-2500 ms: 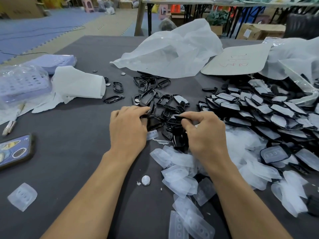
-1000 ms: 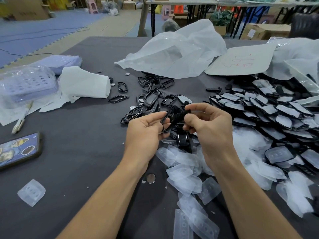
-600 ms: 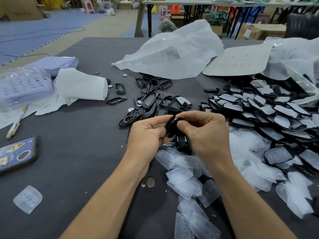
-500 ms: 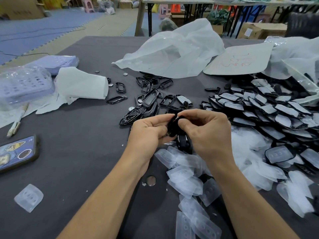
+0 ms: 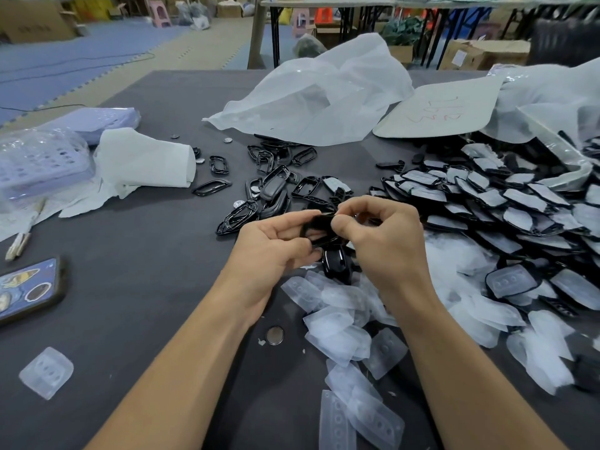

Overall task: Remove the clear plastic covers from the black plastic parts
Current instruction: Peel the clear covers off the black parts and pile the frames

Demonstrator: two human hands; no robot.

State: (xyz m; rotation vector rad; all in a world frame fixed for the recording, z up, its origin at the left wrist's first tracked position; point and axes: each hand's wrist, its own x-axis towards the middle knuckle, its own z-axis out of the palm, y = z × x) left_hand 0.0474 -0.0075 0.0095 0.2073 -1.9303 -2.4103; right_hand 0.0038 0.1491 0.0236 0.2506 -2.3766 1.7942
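While both hands are meeting at frame centre, just above the dark surface (image 5: 146,271), the left hand (image 5: 272,245) is curling its fingers under a black plastic part (image 5: 316,227), thumb lying along the near edge, grip closed round it. The right hand (image 5: 386,241) is pinching the same part's upper right edge between thumb and bent forefinger, the other fingers curling in. The part is sitting tilted between the two grips, its open frame facing the camera. Whether a clear cover is on it: cannot tell. Just below the hands a second glossy black piece (image 5: 336,264) is lying on loose clear covers (image 5: 337,323), which are spreading toward lower centre. Covered parts (image 5: 506,203) are piling at right. Bare black frames (image 5: 269,190) are lying just beyond the hands.
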